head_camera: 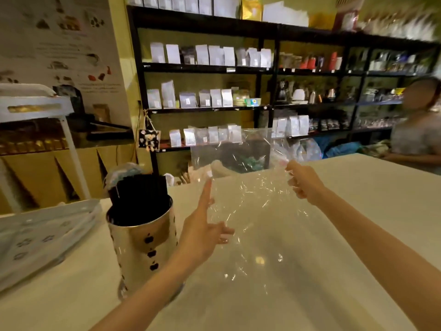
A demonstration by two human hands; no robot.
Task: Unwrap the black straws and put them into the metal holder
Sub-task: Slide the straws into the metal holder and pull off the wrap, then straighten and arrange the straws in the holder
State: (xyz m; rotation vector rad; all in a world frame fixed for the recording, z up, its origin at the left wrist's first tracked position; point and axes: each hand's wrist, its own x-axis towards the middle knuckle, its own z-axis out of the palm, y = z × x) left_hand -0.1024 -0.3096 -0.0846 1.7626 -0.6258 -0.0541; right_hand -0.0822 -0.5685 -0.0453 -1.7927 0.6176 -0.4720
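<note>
1. Step in hand, as a judgement: the unwrapping looks done. The black straws stand upright in the metal holder, which sits on the pale desk at the left, just beside the left forearm.

2. An empty clear wrapper hangs in the air between the two hands, crumpled and glinting. No straws show inside it.

3. The left hand is spread wide, fingers straight, its grip open. The fingertips touch or nearly touch the wrapper's left edge; I cannot tell which.

4. The right hand is curled, its grip pinched on the wrapper's upper right corner.

5. Next move, as a judgement: gather the wrapper and put it aside. If more wrapped straws remain, none are in view.

6. Edges: the desk's far edge runs just behind the hands, with a drop beyond it. A white tray lies left of the holder, close to it.

7. Open room: the desk is bare to the right and toward the viewer, well apart from the holder.

8. Farther off: dark shelves of pouches, and a person at far right behind the desk.
</note>
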